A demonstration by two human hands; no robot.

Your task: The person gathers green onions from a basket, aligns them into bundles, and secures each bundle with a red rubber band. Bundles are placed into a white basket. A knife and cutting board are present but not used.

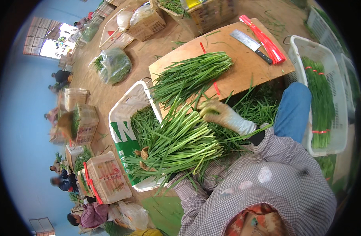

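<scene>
My left hand (143, 154), in a soiled glove, is wrapped around a big loose bunch of garlic chives (186, 135). Leaves cover most of that hand; its fingertips show at the left of the bunch. The pale cut ends fan out toward my body. Beside the bunch's upper edge, my right hand (217, 113) wears a stained glove with its fingers curled; whether it pinches any leaves is unclear. A second pile of chives (195, 73) lies on the wooden board (242, 73), across a red tie strip (216, 88) that shows at both sides.
On the board rest a cleaver (249, 44) and a bundle of red tie strips (264, 41). A white crate (117, 113) with chives stands at the left, another crate (342, 118) with tied bundles at the right. Loose leaves (257, 109) lie below the board. Other people (93, 214) sit farther left.
</scene>
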